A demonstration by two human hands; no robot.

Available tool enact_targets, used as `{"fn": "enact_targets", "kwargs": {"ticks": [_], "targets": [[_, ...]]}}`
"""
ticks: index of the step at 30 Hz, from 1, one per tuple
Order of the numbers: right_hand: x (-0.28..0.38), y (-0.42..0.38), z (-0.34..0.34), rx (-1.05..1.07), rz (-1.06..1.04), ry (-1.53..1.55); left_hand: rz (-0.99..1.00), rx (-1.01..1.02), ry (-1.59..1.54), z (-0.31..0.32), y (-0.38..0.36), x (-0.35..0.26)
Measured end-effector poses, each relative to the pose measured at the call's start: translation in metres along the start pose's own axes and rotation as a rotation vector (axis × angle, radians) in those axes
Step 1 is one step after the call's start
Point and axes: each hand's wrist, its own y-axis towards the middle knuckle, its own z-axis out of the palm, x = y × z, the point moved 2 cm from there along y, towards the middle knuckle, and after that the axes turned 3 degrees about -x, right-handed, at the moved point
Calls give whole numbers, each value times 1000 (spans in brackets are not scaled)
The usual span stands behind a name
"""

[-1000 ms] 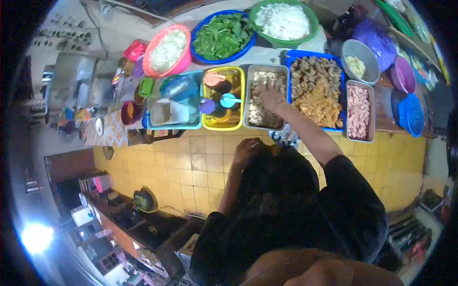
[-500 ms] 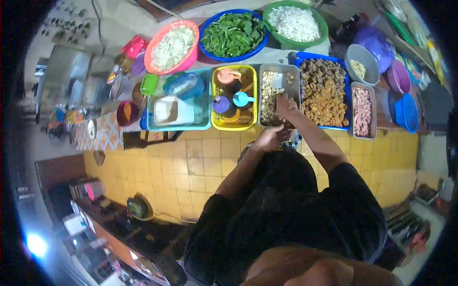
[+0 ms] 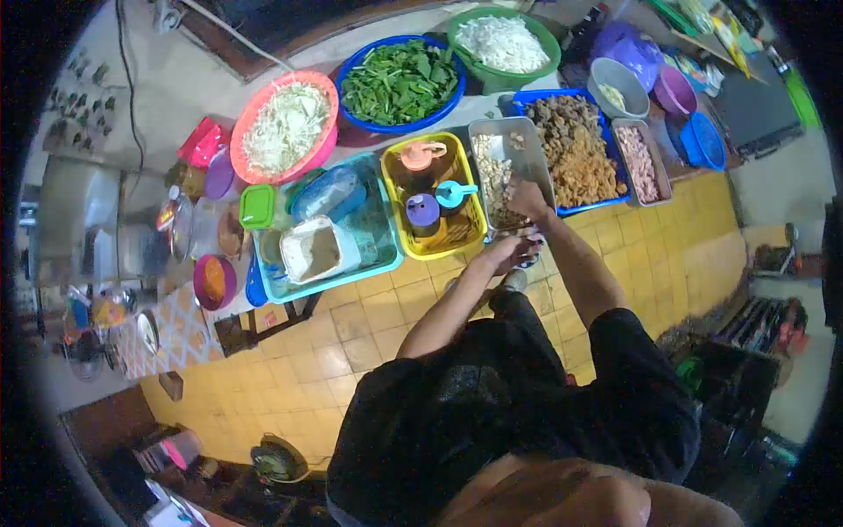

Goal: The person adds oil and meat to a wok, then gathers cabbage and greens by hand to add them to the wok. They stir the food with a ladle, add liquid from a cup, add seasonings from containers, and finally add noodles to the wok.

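My right hand (image 3: pixel 527 201) reaches down into a grey metal tray (image 3: pixel 533 158), fingers curled together at its near end. Pale chopped pieces (image 3: pixel 493 171) lie along the tray's left side, with darker brownish bits close to my fingertips. Just below the tray's near edge is my left hand (image 3: pixel 507 253), its fingers bent around something small, partly shiny and dark, that I cannot make out. To the tray's right, a blue tray (image 3: pixel 572 209) carries brown fried pieces (image 3: pixel 584 167). On its left stands a yellow basket (image 3: pixel 436 252) with lidded jars.
Behind are basins of shredded white vegetable (image 3: pixel 285 132), leafy greens (image 3: pixel 399 83) and white strips (image 3: pixel 502 44). A turquoise tray (image 3: pixel 373 263) with tubs sits left; a narrow tray of pink pieces (image 3: pixel 639 162) sits right. Yellow floor tiles (image 3: pixel 351 351) run below the table edge.
The view has turned, so the table now slants down toward the left. My right hand stays in the grey tray, and my left hand remains by its near edge.
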Motion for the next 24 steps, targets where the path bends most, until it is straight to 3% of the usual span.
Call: {"fn": "enact_targets", "kwargs": {"ticks": [1, 3, 4, 6, 8, 11, 12, 13, 14, 15, 16, 17, 19, 20, 21, 23, 24], "targets": [[5, -9, -13, -4, 22, 3, 24, 76, 76, -5, -1, 2], [26, -26, -81, -276, 112, 233, -72, -129, 46, -7, -19, 4], [33, -32, -99, -309, 150, 272, -91, -121, 57, -10, -25, 8], [39, -39, -115, -262, 255, 398, -118, -203, 93, -19, -34, 19], [35, -41, -113, -227, 361, 530, -150, -160, 26, -25, -37, 30], [10, -37, -72, -96, 313, 1959, -151, -114, -70, -23, -24, 44], [26, -52, -99, -249, 233, 1715, -118, -88, -108, -19, -22, 44], [25, -57, -107, -231, 393, 1468, -87, -66, -149, -17, -22, 45], [25, -59, -103, -276, 409, 1539, -80, 34, -174, -15, -17, 46], [35, -60, -114, -311, 410, 1605, -92, -33, -251, -8, -14, 49], [36, -64, -130, -207, 588, 1082, -106, -52, -216, 0, -11, 48], [34, -65, -137, -211, 580, 1086, -117, -77, -181, 3, -9, 47], [48, -65, -148, -481, 214, 738, -57, -98, -152, 7, -11, 49], [37, -56, -131, -609, 200, 641, -1, -106, -131, 8, -14, 48], [26, -42, -119, -615, 197, 651, -3, -111, -168, 9, -19, 45], [11, -19, -87, -265, 311, 293, 24, -271, -247, 7, -31, 36], [12, -27, -74, -198, 337, 609, 29, -274, -253, 7, -35, 30]]}}
